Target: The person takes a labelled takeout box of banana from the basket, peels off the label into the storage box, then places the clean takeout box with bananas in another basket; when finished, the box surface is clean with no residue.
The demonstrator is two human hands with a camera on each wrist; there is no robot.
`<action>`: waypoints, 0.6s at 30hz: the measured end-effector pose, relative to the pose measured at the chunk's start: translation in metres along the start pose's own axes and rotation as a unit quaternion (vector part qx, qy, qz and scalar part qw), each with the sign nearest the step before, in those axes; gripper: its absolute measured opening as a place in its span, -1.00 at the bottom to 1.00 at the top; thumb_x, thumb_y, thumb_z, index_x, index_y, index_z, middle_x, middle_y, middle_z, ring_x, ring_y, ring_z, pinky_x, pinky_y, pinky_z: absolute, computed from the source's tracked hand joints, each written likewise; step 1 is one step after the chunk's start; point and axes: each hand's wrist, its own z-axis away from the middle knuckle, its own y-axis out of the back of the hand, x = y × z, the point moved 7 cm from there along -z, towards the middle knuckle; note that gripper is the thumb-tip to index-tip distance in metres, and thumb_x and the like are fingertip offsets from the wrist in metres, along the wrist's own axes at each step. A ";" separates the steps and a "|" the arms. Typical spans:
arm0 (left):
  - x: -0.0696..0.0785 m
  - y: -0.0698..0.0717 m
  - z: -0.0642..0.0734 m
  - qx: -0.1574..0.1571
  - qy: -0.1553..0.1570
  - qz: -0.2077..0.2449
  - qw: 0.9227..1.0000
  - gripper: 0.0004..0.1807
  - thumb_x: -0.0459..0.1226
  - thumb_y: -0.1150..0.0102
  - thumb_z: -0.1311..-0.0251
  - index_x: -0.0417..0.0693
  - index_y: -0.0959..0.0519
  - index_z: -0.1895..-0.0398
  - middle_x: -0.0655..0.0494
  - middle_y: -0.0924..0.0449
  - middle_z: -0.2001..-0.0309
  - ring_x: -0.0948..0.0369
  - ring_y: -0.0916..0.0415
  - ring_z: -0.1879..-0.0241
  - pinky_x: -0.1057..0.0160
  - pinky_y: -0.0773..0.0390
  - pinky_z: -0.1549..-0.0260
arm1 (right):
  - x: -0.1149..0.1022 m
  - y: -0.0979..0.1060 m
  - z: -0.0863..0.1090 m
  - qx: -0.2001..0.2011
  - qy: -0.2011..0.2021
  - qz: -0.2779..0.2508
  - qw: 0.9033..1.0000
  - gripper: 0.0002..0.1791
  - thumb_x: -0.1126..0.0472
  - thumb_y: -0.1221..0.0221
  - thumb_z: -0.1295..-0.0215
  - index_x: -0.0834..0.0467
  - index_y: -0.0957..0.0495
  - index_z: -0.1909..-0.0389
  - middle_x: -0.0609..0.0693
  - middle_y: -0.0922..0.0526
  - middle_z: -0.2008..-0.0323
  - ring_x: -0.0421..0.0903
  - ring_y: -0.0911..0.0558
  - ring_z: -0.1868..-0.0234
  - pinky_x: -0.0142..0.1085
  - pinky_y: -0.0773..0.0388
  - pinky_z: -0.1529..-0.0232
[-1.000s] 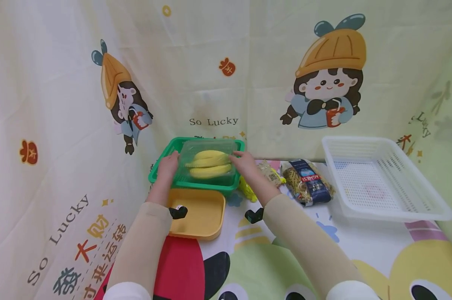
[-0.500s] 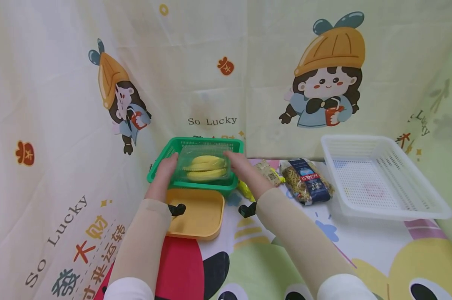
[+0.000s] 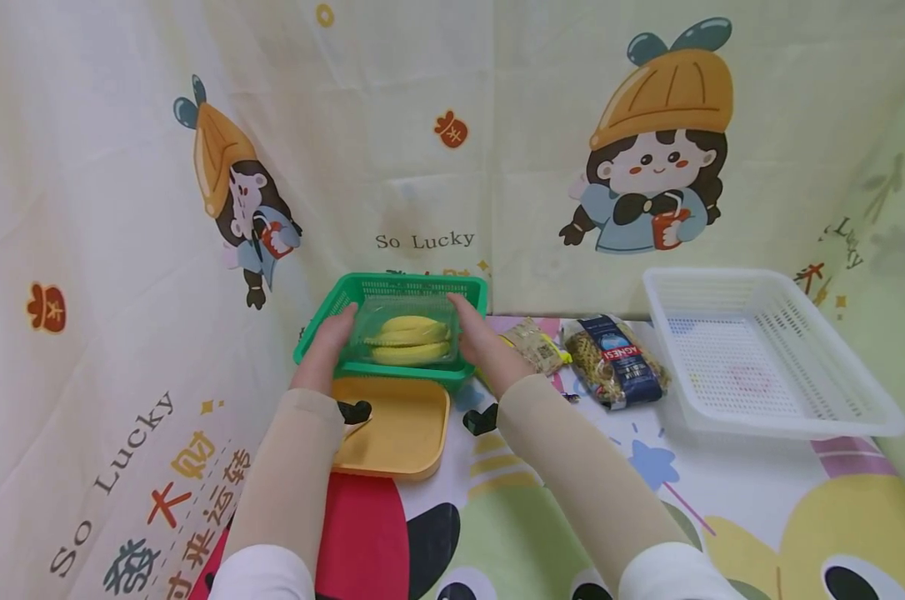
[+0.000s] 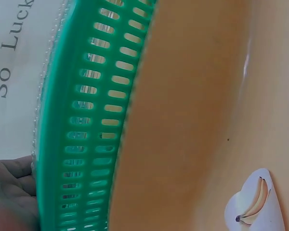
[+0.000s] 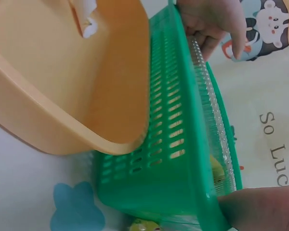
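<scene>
A clear plastic container (image 3: 422,307) with several bananas (image 3: 411,335) inside sits within the green basket (image 3: 400,370). My left hand (image 3: 328,348) is at the container's left side, by the basket's rim, with its fingers relaxed. On the other side, my right hand (image 3: 490,347) lies against the basket's right edge, its fingers extended. The right wrist view shows the left hand (image 5: 214,21) with its thumb apart from loosely bent fingers, and the container's ridged edge (image 5: 216,106) just above the basket wall. Some of the right fingers are hidden.
In front of the basket stands an orange tray (image 3: 396,433) with a banana sticker (image 4: 257,202) inside. Right of my right hand lie a small packet (image 3: 535,347) and a bag of pasta (image 3: 617,362). A white basket (image 3: 767,423) stands far right.
The banana container has moved down and slightly left, settling lower into the green basket. My right hand has shifted left, and its fingers have straightened off the container.
</scene>
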 end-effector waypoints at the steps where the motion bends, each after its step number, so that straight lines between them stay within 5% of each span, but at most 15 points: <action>1: 0.000 0.000 0.000 0.001 0.002 -0.001 1.000 0.01 0.38 0.59 -0.35 -0.17 0.19 -0.59 -0.16 0.23 -0.60 -0.15 0.21 -0.57 -0.15 0.06 -0.51 | 0.001 0.000 0.000 0.002 0.001 -0.002 1.000 -0.21 -0.24 0.09 -0.46 -0.11 0.10 -0.59 -0.07 0.37 -0.61 0.11 0.38 -0.60 0.07 0.36 -0.57; 6: 0.000 -0.002 -0.001 0.003 -0.002 -0.021 1.000 0.01 0.38 0.58 -0.36 -0.21 0.20 -0.58 -0.20 0.24 -0.59 -0.18 0.21 -0.56 -0.16 0.05 -0.50 | 0.003 -0.002 0.000 0.003 0.002 0.004 1.000 -0.22 -0.24 0.12 -0.48 -0.11 0.12 -0.59 -0.08 0.34 -0.61 0.02 0.37 -0.61 0.04 0.35 -0.58; 18: 0.004 -0.009 0.002 -0.013 -0.040 -0.095 0.995 -0.04 0.31 0.53 -0.41 -0.27 0.11 -0.57 -0.28 0.14 -0.57 -0.24 0.12 -0.53 -0.21 -0.04 -0.46 | 0.006 -0.005 0.008 0.002 0.019 0.116 0.993 -0.28 -0.26 0.16 -0.49 -0.10 -0.01 -0.57 -0.06 0.17 -0.61 0.03 0.18 -0.61 0.04 0.19 -0.58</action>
